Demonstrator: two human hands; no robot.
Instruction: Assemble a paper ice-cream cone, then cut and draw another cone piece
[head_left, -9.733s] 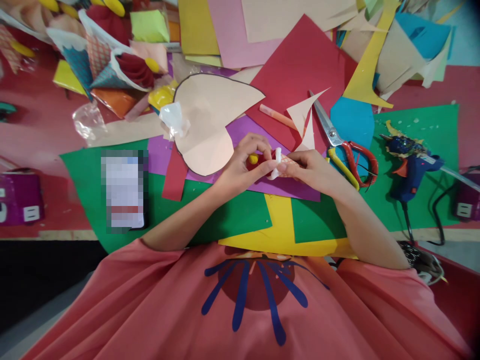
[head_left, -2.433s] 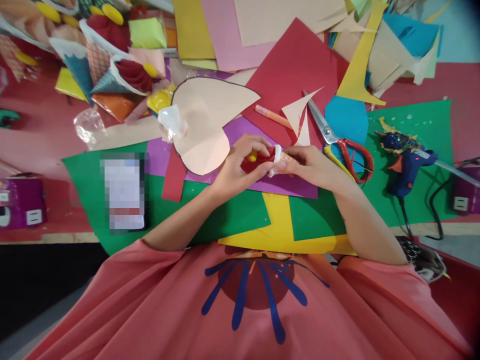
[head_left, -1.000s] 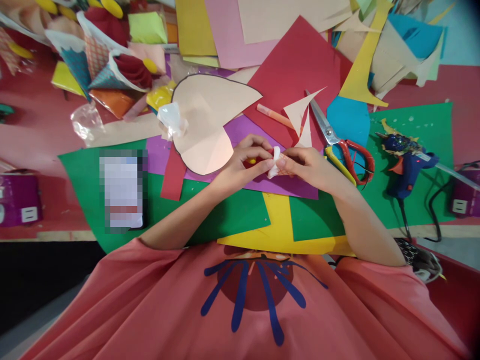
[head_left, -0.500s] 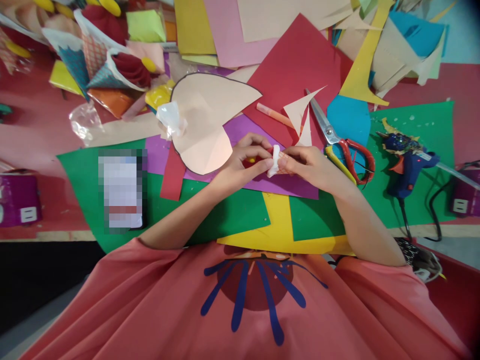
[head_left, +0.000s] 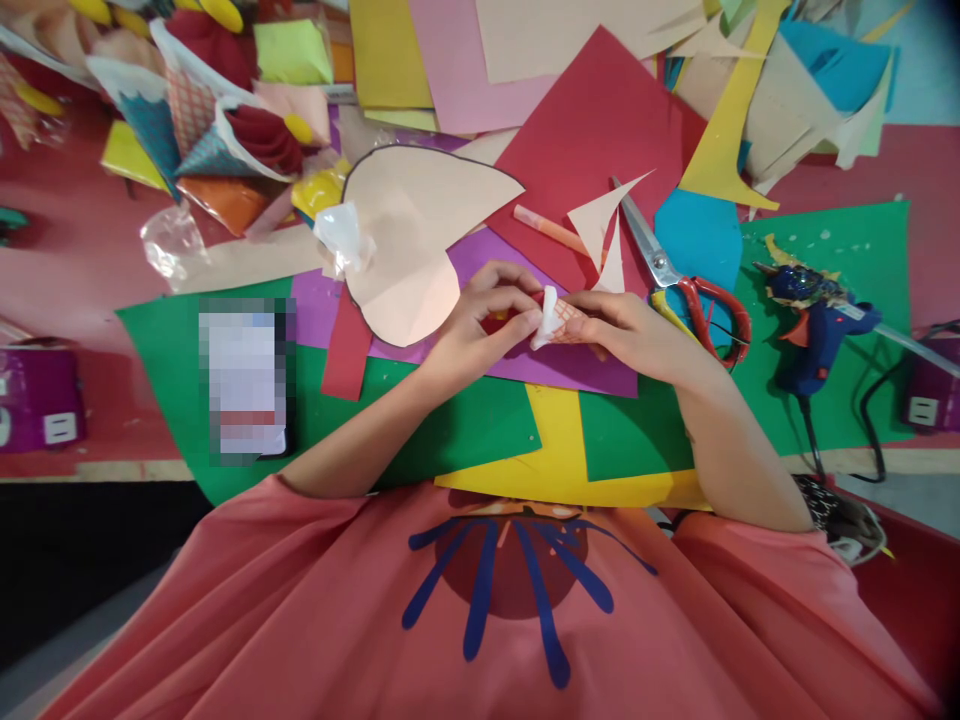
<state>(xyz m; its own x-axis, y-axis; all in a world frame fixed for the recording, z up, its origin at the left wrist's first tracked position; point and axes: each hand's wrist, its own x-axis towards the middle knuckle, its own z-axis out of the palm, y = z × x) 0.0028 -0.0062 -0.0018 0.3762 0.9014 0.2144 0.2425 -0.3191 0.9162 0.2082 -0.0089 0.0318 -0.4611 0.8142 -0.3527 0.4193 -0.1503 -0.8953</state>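
A small paper ice cream cone (head_left: 564, 323) with an orange checked pattern and a white rim is between my two hands, lying sideways over the purple paper. My right hand (head_left: 634, 330) is closed around the cone's body and narrow end. At the wide end, my left hand (head_left: 491, 320) pinches near the white rim; a bit of red and yellow shows under its fingers, mostly hidden. Left of that hand is a rounded beige paper cutout (head_left: 405, 230) with a dark outline. Scissors (head_left: 694, 295) with red and yellow handles lie just beyond my right wrist.
A blue glue gun (head_left: 814, 340) with its cord lies on green paper at right. A phone (head_left: 244, 385) lies at left. Several finished paper cones (head_left: 202, 110) and clay packets fill the upper left. Coloured sheets and scraps, including red paper (head_left: 585, 120), cover the back.
My right hand has slid slightly to the right along the cone, so more of its checked side shows. The white rim has tilted a little. The things on the table stay put.
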